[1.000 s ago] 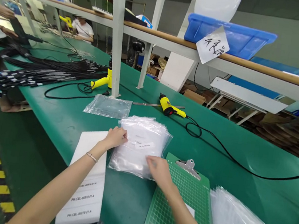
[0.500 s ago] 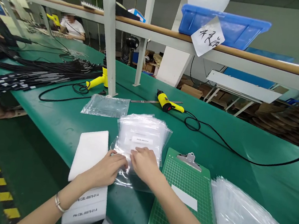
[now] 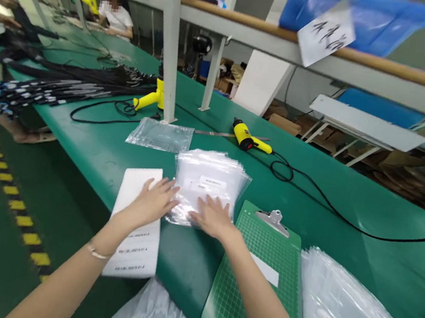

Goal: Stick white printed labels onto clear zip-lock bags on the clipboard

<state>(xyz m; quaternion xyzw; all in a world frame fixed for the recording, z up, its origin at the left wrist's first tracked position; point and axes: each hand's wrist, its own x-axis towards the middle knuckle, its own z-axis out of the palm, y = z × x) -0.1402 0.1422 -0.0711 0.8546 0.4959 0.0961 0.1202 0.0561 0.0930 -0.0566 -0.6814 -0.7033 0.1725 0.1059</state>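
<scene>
A stack of clear plastic bags (image 3: 211, 166) with small white printed labels lies on the green table. My right hand (image 3: 213, 216) rests on the stack's near part, fingers spread. My left hand (image 3: 156, 198) has its fingers apart, fingertips at the stack's left edge, above a strip of white labels (image 3: 133, 253) with printed lines. That strip hangs over the table's front edge. Right of the stack lies a green clipboard (image 3: 264, 239) with a metal clip and a white paper piece on it; my right forearm crosses over it. Neither hand grips anything.
More clear bags (image 3: 352, 313) are piled at the right. Behind the stack lie a flat clear bag (image 3: 161, 135) and a yellow heat gun (image 3: 244, 136) with its cord. Another yellow tool (image 3: 152, 96) stands by the shelf post (image 3: 168, 44). Black cable bundles (image 3: 69, 88) and people are at left.
My fingers have gone from bent on the top bag's near edge to spread out. The bag now lies more in line with the stack. The view has shifted.
</scene>
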